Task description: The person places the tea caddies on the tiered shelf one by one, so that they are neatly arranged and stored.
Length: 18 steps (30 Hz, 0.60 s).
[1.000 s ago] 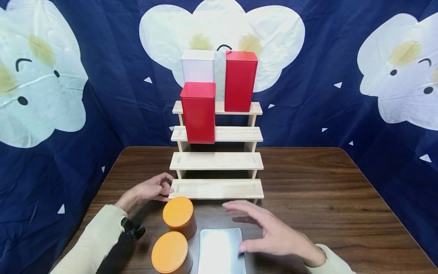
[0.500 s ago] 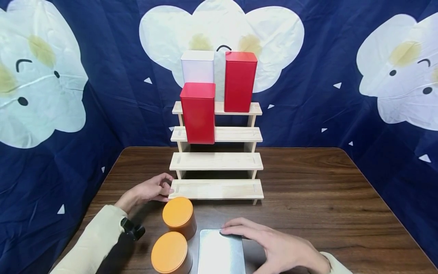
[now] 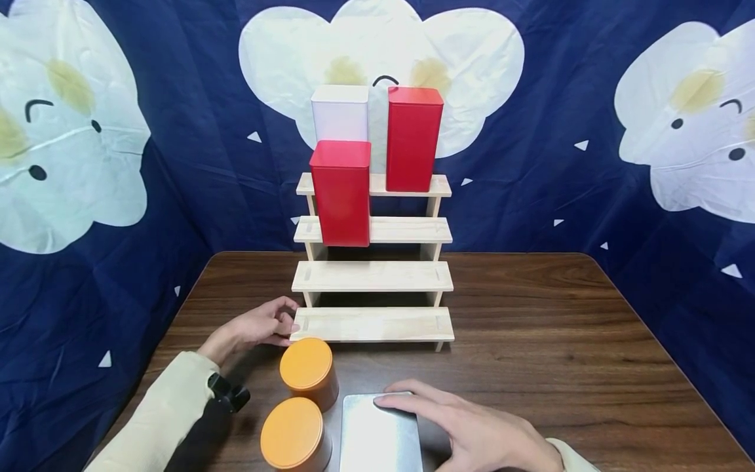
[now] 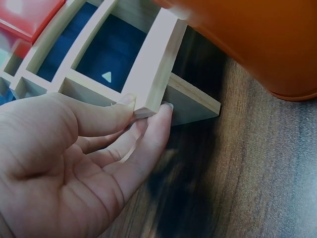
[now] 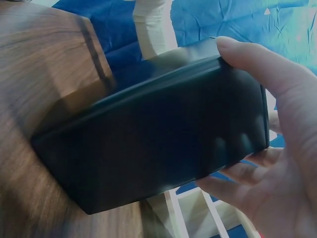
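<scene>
My left hand pinches the left end of the lowest step of a wooden tiered display stand; in the left wrist view its thumb and fingers close on the board's corner. My right hand grips a silver rectangular tin at its upper end. Seen from the right wrist, the tin looks dark, with the thumb on one edge and the other fingers round the opposite side. Two round canisters with orange lids stand just left of the tin.
Higher on the stand are a red tin, another red tin and a white tin. The brown wooden table extends right of the stand. Blue cloth with white cloud figures hangs behind and at both sides.
My right hand has come down from beside the silver tin, and its fingers now lie on the tin's top edge. The left hand has stayed at the stand.
</scene>
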Tool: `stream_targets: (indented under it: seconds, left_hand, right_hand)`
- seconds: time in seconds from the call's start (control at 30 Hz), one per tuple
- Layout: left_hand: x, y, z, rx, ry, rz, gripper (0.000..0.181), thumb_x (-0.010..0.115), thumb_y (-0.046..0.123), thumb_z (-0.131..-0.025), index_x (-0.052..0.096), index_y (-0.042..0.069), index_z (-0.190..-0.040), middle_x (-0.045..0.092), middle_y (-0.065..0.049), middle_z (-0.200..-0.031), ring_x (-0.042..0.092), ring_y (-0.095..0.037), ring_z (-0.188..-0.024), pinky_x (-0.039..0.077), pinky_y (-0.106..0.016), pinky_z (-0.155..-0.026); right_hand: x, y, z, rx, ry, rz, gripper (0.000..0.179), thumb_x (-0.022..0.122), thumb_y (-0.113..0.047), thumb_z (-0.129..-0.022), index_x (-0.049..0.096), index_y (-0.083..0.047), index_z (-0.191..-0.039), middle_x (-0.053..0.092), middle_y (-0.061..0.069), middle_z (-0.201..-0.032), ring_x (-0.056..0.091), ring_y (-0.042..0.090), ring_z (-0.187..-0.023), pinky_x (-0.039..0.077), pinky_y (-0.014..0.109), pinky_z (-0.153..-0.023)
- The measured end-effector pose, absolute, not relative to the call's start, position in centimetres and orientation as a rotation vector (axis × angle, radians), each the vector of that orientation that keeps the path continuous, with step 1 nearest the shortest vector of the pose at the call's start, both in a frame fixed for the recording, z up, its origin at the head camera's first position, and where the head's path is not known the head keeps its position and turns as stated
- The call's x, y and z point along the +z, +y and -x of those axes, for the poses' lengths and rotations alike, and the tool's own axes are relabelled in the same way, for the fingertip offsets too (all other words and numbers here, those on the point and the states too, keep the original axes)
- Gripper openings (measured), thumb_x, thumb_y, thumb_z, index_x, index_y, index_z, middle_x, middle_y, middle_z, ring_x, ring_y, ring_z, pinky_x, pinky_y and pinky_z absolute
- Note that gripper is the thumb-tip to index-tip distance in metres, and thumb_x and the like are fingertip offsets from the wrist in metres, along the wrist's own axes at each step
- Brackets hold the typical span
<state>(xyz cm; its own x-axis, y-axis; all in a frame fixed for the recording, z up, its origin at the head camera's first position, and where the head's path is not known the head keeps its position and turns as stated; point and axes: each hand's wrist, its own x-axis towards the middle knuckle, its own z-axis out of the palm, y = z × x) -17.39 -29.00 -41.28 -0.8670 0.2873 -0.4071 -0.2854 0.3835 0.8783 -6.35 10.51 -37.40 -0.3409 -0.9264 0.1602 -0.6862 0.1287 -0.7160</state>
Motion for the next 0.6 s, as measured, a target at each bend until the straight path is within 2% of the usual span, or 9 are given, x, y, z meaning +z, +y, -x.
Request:
stream_targets:
  seconds: [0.2,0.6]
  left_hand:
    - [-41.3,-29.1,17.4,1.503,2.148,-0.007,0.043,0.056,0.001,-0.093,0.033,-0.002,-0.129,0.053,-0.012,-0.093,0.06,-0.019,-0.081,0.059,-0.032,-0.075]
    - [-41.1,-29.0,17.3,1.493,2.156,-0.011,0.044,0.056,0.002,-0.093,0.032,-0.003,-0.13,0.053,-0.012,-0.092,0.06,-0.02,-0.081,0.059,-0.033,-0.076]
  right_hand:
    - [-37.9,10.3,6.6,-1.087,2.145,1.793,0.088,0.074,-0.047,-0.08,0.029,-0.012,-0.148,0.036,0.003,-0.147,0.043,0.014,-0.129,0.043,0.031,-0.104]
    - [-36.9,11.1,6.8,-1.156,2.25,1.824,0.087,0.078,-0.042,-0.077,0.035,-0.008,-0.145,0.037,0.007,-0.146,0.044,0.017,-0.128,0.045,0.031,-0.101]
